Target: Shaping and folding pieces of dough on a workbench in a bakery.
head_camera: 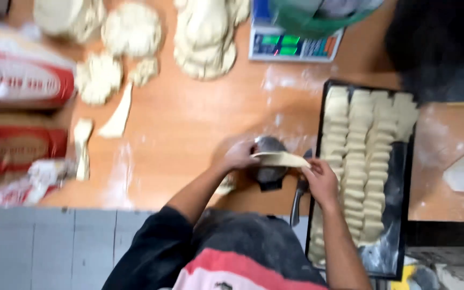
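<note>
A thin pale strip of dough (281, 159) is stretched between my two hands above the wooden table (189, 123). My left hand (240, 156) pinches its left end and my right hand (320, 180) grips its right end. Just under the strip sits a small dark metal bowl (268, 173). Right of my hands lies a black baking tray (404, 177) filled with rows of folded dough pieces (363, 161). A metal tool handle (298, 201) sticks out below my right hand.
Round dough discs and lumps (130, 29) lie at the far side, with a stack of them (205, 37) beside a digital scale (294, 45) carrying a green bowl. Red-and-white flour bags (20, 80) stand at the left. Cut dough strips (118, 113) and flour dust lie mid-table.
</note>
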